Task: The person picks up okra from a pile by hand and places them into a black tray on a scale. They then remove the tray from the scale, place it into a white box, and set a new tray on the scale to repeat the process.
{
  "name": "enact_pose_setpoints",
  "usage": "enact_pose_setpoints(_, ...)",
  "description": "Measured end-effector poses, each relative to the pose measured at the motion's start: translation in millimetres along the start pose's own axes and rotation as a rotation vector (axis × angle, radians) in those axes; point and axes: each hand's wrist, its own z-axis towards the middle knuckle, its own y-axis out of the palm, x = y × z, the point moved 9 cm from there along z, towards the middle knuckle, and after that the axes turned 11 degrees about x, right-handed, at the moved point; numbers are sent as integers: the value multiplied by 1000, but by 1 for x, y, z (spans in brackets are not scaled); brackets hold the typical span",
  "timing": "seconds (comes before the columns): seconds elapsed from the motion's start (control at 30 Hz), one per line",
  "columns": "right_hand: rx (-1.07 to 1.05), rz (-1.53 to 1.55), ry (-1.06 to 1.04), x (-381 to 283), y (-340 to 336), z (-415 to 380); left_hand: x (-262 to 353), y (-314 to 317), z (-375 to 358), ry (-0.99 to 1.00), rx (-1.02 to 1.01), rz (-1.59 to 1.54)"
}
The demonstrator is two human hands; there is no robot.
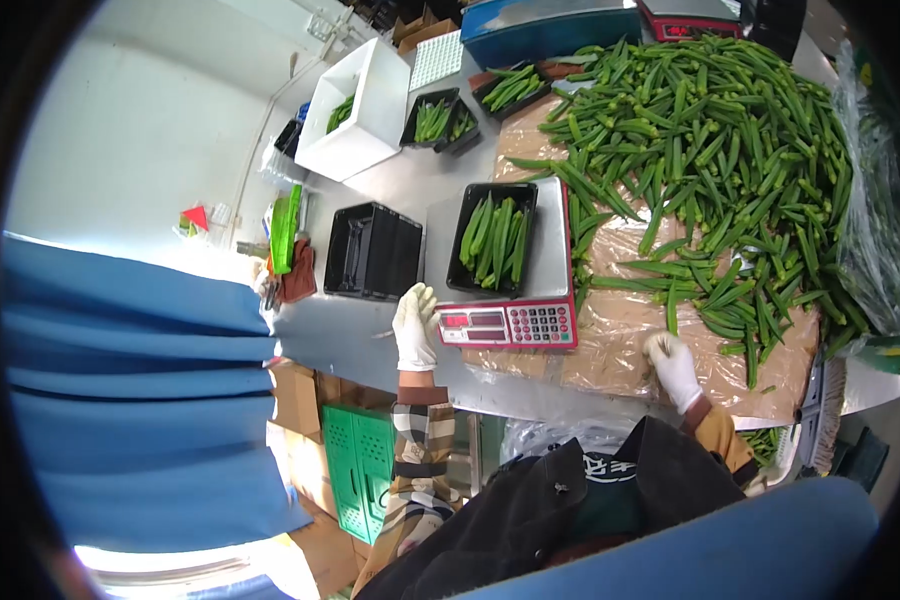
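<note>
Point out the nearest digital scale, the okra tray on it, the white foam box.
Digital scale (pixel 538 324): head view, keypad.
Okra tray (pixel 510 188): head view, far rim.
White foam box (pixel 375 112): head view, side wall.

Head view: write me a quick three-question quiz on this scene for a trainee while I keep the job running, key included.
1. What rests on the platform of the scale nearest the hands?
2. True or false: the left hand and the right hand both wear white gloves.
3. Fill in: in the picture, the large loose okra heap lies to the ____ of that scale.

Key: 1. A black tray holding okra pods. 2. True. 3. Right.
</note>
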Motion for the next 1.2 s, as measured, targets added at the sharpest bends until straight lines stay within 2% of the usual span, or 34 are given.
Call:
enact_pose_setpoints(0.07, 85, -128, -116, 31, -11, -24, -23, -23, -1, -36, 60, -64)
enact_pose_setpoints(0.17, 265, -339, -630, -27, -13, -46, -27, -37, -6, -23, 132, -96)
enact_pose_setpoints(0.27, 243, -393, -558, -22, -8, -36, -14, -29, -8, 14, 143, -116)
enact_pose_setpoints(0.4, 241, -478, -686, -28, -2, -34, 5, -4, -2, 64, 125, -51)
enact_pose_setpoints(0.5, 255, -477, -675, -28, -2, -34, 11, 18, 4, 85, 96, 6)
enact_pose_setpoints(0.53, 253, -484, -683, -27, -2, -33, 7, 34, 6, 54, -6, -26)
enact_pose_setpoints(0.63, 266, -490, -707, -26, -2, -33, -14, 71, 11, -58, -156, 232)
enact_pose_setpoints(0.77, 268, -483, -710, -35, -2, -32, 2, 117, 31, -139, -191, 117)
enact_pose_setpoints(1.0, 221, -535, -694, -27, 1, -29, 34, 260, 134, -164, -335, -55)
enact_pose_setpoints(1.03, 212, -542, -687, -26, 1, -28, 46, 282, 146, -113, -325, -12)
enact_pose_setpoints(1.07, 214, -539, -682, -25, 1, -28, 54, 292, 159, -70, -176, -28)
enact_pose_setpoints(1.13, 219, -535, -669, -24, 1, -27, 29, 329, 250, -10, -349, 26)
enact_pose_setpoints(1.2, 218, -520, -669, -26, 0, -26, 31, 343, 288, -9, -190, -32)
